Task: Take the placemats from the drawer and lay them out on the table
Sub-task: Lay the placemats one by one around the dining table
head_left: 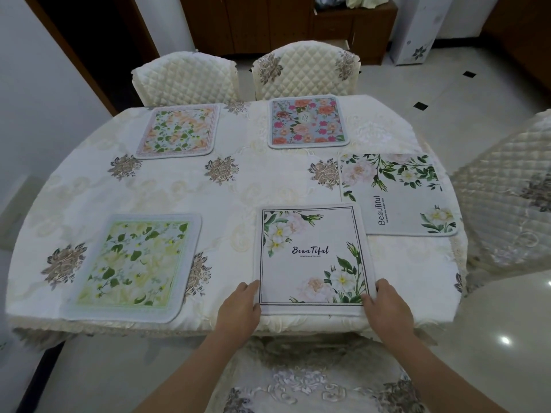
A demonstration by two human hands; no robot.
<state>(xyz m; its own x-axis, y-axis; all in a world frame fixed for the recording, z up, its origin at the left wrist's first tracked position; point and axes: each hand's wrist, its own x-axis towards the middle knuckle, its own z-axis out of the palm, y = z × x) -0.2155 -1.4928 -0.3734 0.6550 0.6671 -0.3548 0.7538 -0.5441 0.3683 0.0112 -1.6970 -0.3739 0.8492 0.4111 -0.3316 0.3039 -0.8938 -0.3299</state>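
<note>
Two hands (242, 305) (384, 308) gripping placemat (313, 257), fingertips tucked beneath edges

You can read one word on two of the placemats. The white placemat with the thin black frame line (313, 257), lying at the near edge of the bench (238, 186), carries "BeauTiful" in dark script across its middle, upright as you look at it. Under that word runs a single line of tiny capitals, too small for you to make out. The unframed white floral placemat (396, 195), just beyond and to the right of the framed one, bears the same "BeauTiful", turned sideways so it reads bottom to top, again with an unreadable small line beside it.
</note>
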